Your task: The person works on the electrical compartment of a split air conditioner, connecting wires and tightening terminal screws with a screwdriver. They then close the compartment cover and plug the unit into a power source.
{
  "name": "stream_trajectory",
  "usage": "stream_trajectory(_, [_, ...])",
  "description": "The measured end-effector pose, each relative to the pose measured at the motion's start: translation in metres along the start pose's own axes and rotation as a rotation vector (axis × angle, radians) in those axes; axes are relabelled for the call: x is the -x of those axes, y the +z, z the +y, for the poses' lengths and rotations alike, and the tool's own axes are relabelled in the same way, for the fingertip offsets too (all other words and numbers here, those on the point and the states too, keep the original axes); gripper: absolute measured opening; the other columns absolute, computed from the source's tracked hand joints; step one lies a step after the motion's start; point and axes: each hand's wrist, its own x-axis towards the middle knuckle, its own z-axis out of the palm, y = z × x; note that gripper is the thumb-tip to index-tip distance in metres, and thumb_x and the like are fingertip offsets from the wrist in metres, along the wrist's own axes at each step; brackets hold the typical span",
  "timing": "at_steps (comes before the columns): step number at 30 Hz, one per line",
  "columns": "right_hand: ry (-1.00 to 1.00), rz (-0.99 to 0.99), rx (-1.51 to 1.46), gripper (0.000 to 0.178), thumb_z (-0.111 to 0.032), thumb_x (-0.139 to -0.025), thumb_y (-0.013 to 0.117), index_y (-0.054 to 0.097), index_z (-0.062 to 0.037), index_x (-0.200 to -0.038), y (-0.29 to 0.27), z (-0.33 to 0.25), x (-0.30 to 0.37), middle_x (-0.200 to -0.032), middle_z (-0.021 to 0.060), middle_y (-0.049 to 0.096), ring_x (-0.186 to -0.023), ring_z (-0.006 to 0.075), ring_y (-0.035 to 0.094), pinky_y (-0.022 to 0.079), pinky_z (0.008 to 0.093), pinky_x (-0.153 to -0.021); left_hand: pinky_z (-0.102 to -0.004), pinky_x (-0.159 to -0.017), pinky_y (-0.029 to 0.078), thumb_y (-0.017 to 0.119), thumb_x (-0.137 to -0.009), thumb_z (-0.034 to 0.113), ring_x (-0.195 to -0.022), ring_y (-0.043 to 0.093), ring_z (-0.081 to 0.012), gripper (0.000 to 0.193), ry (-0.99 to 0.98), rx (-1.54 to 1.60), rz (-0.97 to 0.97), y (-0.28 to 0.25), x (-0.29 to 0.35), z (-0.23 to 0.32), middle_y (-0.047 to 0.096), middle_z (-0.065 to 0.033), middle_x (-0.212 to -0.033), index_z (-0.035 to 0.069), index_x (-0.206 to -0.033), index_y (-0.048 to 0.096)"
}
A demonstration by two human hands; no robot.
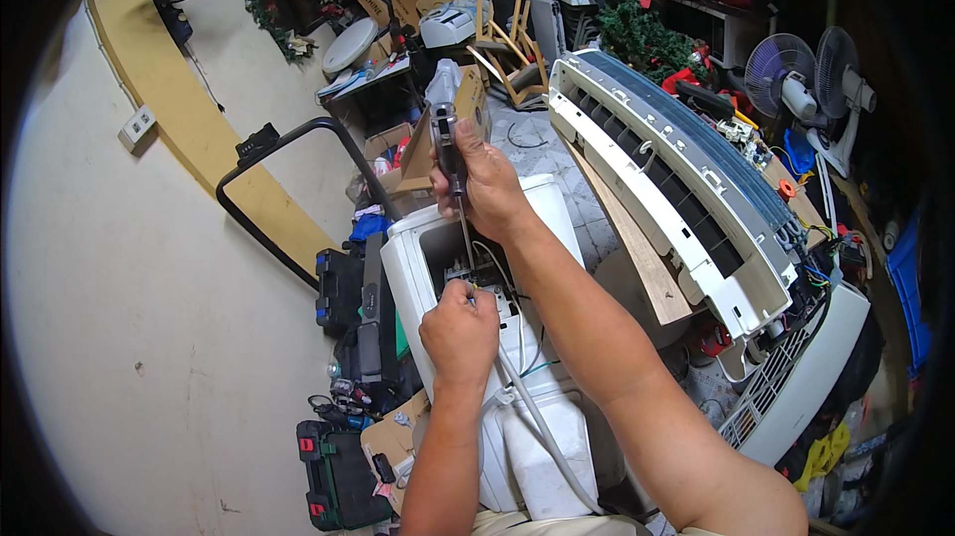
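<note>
My right hand (479, 178) is wrapped round a screwdriver (448, 143) with a dark, clear-looking handle. Its thin shaft points down into the open recess of a white appliance housing (403, 282). Low in that recess, my left hand (460, 337) is closed in a pinch beside metal parts (487, 292) that look like terminals; its fingertips hide what they hold. Thin pale and dark wires loop next to the fingers. A thick grey cable (542, 427) runs from the recess down toward me. Where the screwdriver's tip ends is hard to make out.
To the right, a long white air-conditioner indoor unit (657, 168) lies on a wooden board (652, 277). A black tubular handle (288, 128) arches at the left near the wall. Tool cases (338, 476) stand lower left; fans (781, 79) and boxes (473, 103) are farther back.
</note>
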Motion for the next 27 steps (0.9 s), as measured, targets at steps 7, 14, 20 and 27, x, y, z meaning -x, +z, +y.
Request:
stream_trajectory(7, [-0.1,-0.148,0.3,0.045,-0.04,-0.106,0.071,0.06,-0.0116,-0.14,-0.001,-0.023,-0.006,-0.095,0.0062,0.073,-0.074,0.0156,0.073,0.06,0.0293,-0.062,-0.0518,-0.072,0.058,0.069,-0.092,0.026,-0.073,0.073,-0.044,0.023,0.002,0.0,0.03,0.0,-0.002,-0.003,0.073,-0.0221,-0.075,0.006,-0.095,0.08])
stream_trajectory(14, [-0.062,-0.293,0.762,0.075,-0.024,-0.102,0.078,0.038,-0.0299,-0.165,0.001,-0.081,0.003,-0.109,0.0091,0.069,-0.092,0.0161,0.07,0.061,0.0314,-0.065,-0.0539,-0.078,0.059,0.068,-0.092,0.027,-0.079,0.074,-0.0465,0.026,0.006,-0.024,-0.04,-0.001,-0.004,-0.003,0.075,-0.0253,-0.08,0.004,-0.096,0.08])
stream_trajectory(20, [-0.301,-0.245,1.632,0.06,-0.035,-0.098,0.078,0.053,-0.0103,-0.146,0.017,-0.097,-0.012,-0.109,0.0164,0.073,-0.109,0.027,0.072,0.057,0.0427,-0.097,-0.0547,-0.085,0.059,0.068,-0.092,0.028,-0.085,0.074,-0.0498,0.027,-0.057,-0.069,-0.091,-0.002,-0.009,0.003,0.076,-0.0284,-0.085,0.003,-0.096,0.079])
stream_trajectory(27, [0.045,-0.376,1.358,0.048,-0.037,-0.1,0.074,0.062,-0.0085,-0.137,0.028,-0.125,-0.025,-0.103,0.016,0.077,-0.1,0.0314,0.076,0.059,0.0461,-0.085,-0.0551,-0.087,0.059,0.069,-0.092,0.027,-0.088,0.075,-0.0501,0.028,-0.099,-0.047,-0.113,-0.006,-0.009,0.004,0.076,-0.0293,-0.087,0.002,-0.098,0.078])
